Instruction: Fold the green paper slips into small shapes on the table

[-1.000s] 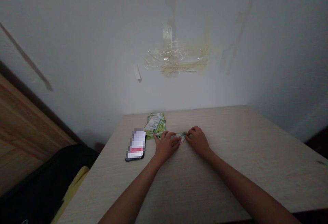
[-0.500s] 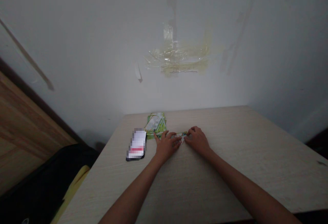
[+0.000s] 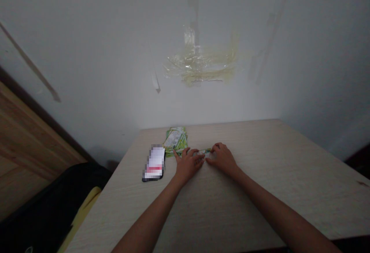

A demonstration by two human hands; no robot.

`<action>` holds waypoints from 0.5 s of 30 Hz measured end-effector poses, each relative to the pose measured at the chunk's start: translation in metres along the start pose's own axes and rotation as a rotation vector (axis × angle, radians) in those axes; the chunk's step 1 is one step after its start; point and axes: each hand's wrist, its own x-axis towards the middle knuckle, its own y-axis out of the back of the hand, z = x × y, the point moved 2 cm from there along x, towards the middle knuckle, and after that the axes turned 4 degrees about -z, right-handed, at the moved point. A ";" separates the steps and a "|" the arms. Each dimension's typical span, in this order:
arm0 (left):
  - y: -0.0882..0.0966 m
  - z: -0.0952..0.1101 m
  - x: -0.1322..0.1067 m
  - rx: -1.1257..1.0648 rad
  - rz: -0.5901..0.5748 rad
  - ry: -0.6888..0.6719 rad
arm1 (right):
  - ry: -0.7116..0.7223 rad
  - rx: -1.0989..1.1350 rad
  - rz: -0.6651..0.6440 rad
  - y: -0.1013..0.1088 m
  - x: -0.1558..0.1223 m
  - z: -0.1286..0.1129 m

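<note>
A small green-and-white printed packet [image 3: 206,151] lies flat on the pale wood-grain table, mostly covered by my hands. My left hand [image 3: 187,165] rests on its left part with fingers spread and stretched out. At the right end, my right hand [image 3: 224,159] has curled fingers and its thumb close together on the packet's edge. Just beyond my left hand sits a loose pile of similar green packets [image 3: 175,139]. How far the packet reaches under my left fingers is hidden.
A phone [image 3: 154,164] with a lit, partly blurred screen lies left of my left hand. Behind the table [image 3: 277,183] rises a grey wall [image 3: 110,52] with clear tape [image 3: 202,66] on it. A black bag [image 3: 52,199] and yellow cloth [image 3: 83,214] are at lower left.
My right thumb has shifted slightly left along the packet's near edge, and the packet's near flap shows less. My left hand stays in place.
</note>
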 end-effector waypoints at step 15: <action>0.005 0.002 -0.001 0.019 -0.025 0.026 | 0.030 0.007 0.003 -0.002 -0.005 0.002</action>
